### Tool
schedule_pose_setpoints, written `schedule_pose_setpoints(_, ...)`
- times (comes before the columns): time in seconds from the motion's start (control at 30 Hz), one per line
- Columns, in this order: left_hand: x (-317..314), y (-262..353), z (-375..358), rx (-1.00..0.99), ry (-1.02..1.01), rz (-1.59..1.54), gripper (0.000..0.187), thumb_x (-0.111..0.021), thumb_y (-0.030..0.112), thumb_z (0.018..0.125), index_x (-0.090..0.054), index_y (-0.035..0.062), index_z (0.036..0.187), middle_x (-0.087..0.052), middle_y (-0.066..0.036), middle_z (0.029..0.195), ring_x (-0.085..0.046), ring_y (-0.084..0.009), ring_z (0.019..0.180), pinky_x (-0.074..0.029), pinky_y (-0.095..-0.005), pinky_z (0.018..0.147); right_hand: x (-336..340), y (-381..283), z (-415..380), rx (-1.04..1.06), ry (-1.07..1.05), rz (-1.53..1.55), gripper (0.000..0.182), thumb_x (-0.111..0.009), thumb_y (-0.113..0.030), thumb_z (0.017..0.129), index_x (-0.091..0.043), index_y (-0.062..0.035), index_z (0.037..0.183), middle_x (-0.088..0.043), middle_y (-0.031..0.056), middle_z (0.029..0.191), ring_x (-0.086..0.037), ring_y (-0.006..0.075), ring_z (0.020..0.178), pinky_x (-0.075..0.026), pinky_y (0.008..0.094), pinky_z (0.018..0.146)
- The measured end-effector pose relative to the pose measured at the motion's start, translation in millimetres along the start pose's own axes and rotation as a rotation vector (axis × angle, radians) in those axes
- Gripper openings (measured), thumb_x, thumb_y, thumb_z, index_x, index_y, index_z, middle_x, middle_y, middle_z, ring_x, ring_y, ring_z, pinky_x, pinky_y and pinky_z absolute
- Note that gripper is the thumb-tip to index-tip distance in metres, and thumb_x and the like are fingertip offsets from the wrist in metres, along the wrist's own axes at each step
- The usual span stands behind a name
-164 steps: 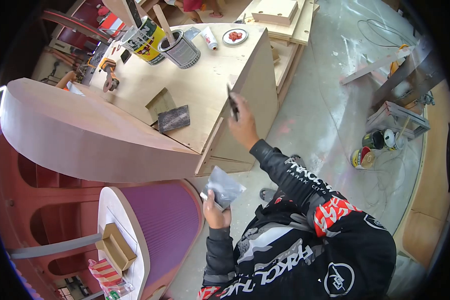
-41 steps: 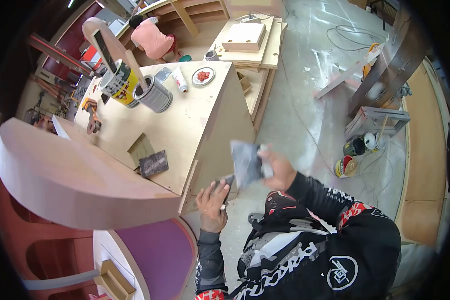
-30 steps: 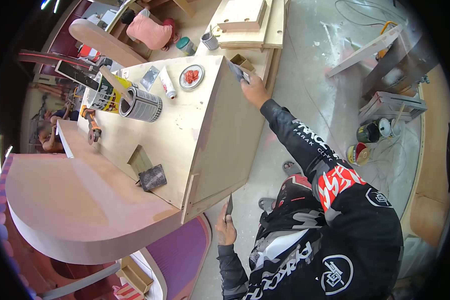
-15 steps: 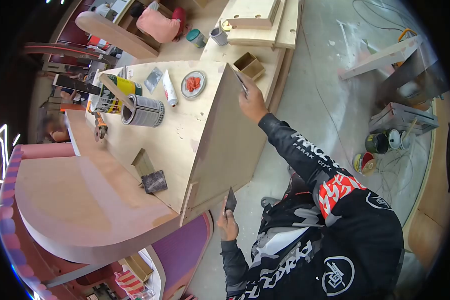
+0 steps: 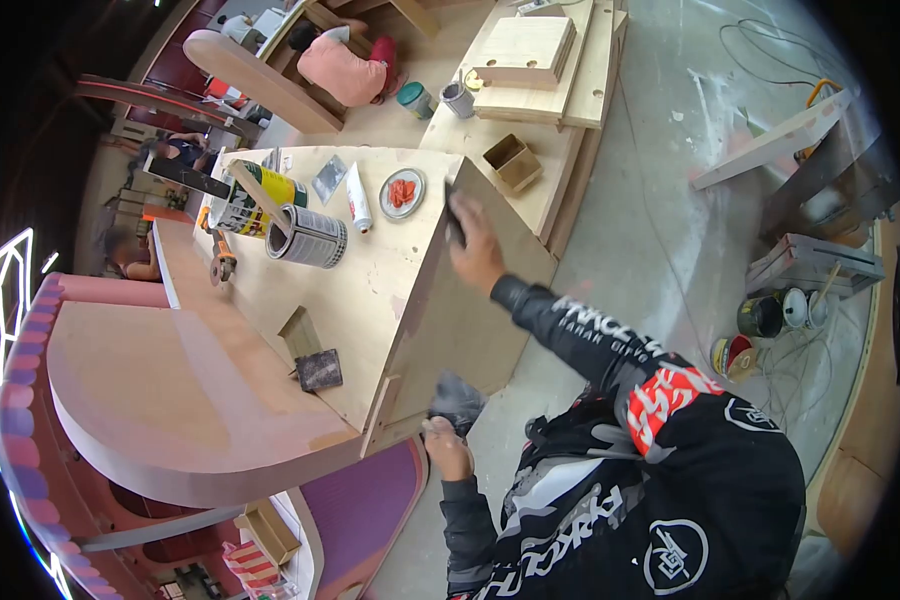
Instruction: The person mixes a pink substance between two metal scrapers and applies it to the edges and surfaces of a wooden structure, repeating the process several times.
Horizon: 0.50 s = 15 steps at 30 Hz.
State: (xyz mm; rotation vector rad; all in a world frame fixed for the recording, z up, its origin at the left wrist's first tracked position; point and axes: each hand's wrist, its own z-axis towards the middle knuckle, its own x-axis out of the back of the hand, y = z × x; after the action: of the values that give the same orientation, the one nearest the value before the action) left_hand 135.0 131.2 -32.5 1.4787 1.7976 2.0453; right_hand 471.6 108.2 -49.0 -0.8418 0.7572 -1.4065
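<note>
My right hand (image 5: pixel 478 250) is closed on a dark, flat putty knife (image 5: pixel 454 215), held at the far edge of the wooden panel (image 5: pixel 470 300) that forms the cabinet's side. Nearer me, my left hand (image 5: pixel 449 452) grips a second putty knife (image 5: pixel 457 400), its wide grey blade smeared and turned flat towards the camera. On the tabletop beside the panel lie a plate of red-orange paste (image 5: pixel 403 193) and a white tube (image 5: pixel 358 198). A dark sanding block (image 5: pixel 319 370) rests against a small wooden piece.
An open paint can (image 5: pixel 310 238), a yellow-green can (image 5: pixel 282 188) and an orange angle grinder (image 5: pixel 222 262) stand farther across the top. A square wooden box (image 5: pixel 512 162) sits behind the panel. Another person (image 5: pixel 342 68) crouches beyond. Cans (image 5: pixel 760 315) and cables are on the floor at right.
My right hand has shifted left and down along the panel's edge. My left hand has turned its putty knife so the blade shows broadside. The view has shifted slightly.
</note>
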Motion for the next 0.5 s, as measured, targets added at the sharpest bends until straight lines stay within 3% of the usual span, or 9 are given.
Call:
schedule_pose_setpoints(0.07,-11,52,6,0.205,0.098,-1.038,0.036,-0.05,0.034,0.101,-0.058,0.0009,0.112,-0.065,-0.01,0.101,-0.064,-0.023,0.095,-0.05,-0.0408,0.09,-1,-15,-46,0.038,-0.15,-0.018,0.066,-0.056,0.003,0.076,-0.041,-0.0024,0.14,-0.042,0.0202,0.144,-0.042,0.038,0.131,-0.035,0.0419,0.11)
schedule_pose_setpoints(0.1,-11,59,11,0.265,0.135,-1.173,0.031,-0.052,0.026,0.099,-0.056,0.0012,0.118,-0.066,-0.011,0.105,-0.066,-0.027,0.095,-0.054,-0.0426,0.087,3,-19,-65,0.03,-0.252,0.002,0.068,-0.057,0.002,0.075,-0.04,-0.0025,0.141,-0.042,0.0201,0.144,-0.042,0.0398,0.131,-0.035,0.0431,0.11)
schedule_pose_setpoints(0.17,-9,61,22,0.299,0.079,-1.304,0.03,-0.051,0.023,0.099,-0.055,0.0003,0.118,-0.066,-0.011,0.107,-0.066,-0.0279,0.097,-0.055,-0.0415,0.088,29,-21,-86,0.0,-0.467,0.169,0.067,-0.055,0.005,0.075,-0.043,-0.003,0.14,-0.043,0.0194,0.143,-0.043,0.0388,0.131,-0.035,0.0422,0.111)
schedule_pose_setpoints(0.27,-2,46,35,0.352,-0.051,-1.562,0.028,-0.048,0.015,0.097,-0.055,-0.0016,0.119,-0.066,-0.014,0.113,-0.066,-0.0295,0.102,-0.059,-0.0391,0.085,78,-38,-95,-0.076,-0.587,0.232,0.064,-0.054,0.006,0.075,-0.047,-0.0032,0.138,-0.047,0.0189,0.14,-0.047,0.0374,0.128,-0.037,0.0417,0.109)
schedule_pose_setpoints(0.33,-6,42,36,0.484,-0.382,-1.678,0.028,-0.046,0.017,0.098,-0.056,-0.0019,0.116,-0.066,-0.013,0.111,-0.067,-0.0286,0.099,-0.061,-0.0377,0.076,117,-78,-89,0.017,-0.617,0.285,0.069,-0.044,0.011,0.073,-0.047,-0.0055,0.139,-0.05,0.0192,0.138,-0.048,0.0358,0.128,-0.036,0.0399,0.109)
schedule_pose_setpoints(0.37,-11,50,33,0.514,-0.41,-1.686,0.028,-0.045,0.018,0.099,-0.056,-0.0021,0.115,-0.066,-0.014,0.111,-0.068,-0.0278,0.097,-0.062,-0.0365,0.07,133,-96,-85,0.026,-0.64,0.275,0.069,-0.044,0.011,0.073,-0.047,-0.0055,0.139,-0.05,0.0192,0.138,-0.048,0.0358,0.128,-0.036,0.0399,0.109)
schedule_pose_setpoints(0.43,-19,60,33,0.512,-0.456,-1.671,0.028,-0.045,0.019,0.099,-0.055,-0.0014,0.116,-0.066,-0.014,0.111,-0.068,-0.027,0.096,-0.062,-0.0363,0.069,160,-121,-82,0.208,-0.807,0.25,0.063,-0.047,0.011,0.075,-0.051,-0.0059,0.136,-0.054,0.0204,0.133,-0.052,0.0375,0.123,-0.041,0.0413,0.105)
schedule_pose_setpoints(0.47,-19,63,35,0.505,-0.515,-1.624,0.028,-0.046,0.019,0.099,-0.055,-0.0007,0.117,-0.066,-0.014,0.111,-0.068,-0.0262,0.095,-0.062,-0.0361,0.069,169,-118,-84,0.212,-0.826,0.24,0.063,-0.047,0.011,0.075,-0.051,-0.0059,0.136,-0.054,0.0204,0.133,-0.052,0.0375,0.123,-0.041,0.0413,0.105)
schedule_pose_setpoints(0.5,-14,65,36,0.443,-0.42,-1.487,0.028,-0.047,0.019,0.099,-0.054,0.0015,0.12,-0.066,-0.012,0.112,-0.068,-0.0238,0.096,-0.062,-0.0369,0.073,179,-109,-87,0.136,-0.955,0.176,0.064,-0.047,0.012,0.074,-0.052,-0.0065,0.135,-0.055,0.0204,0.132,-0.052,0.0383,0.122,-0.041,0.0419,0.104)
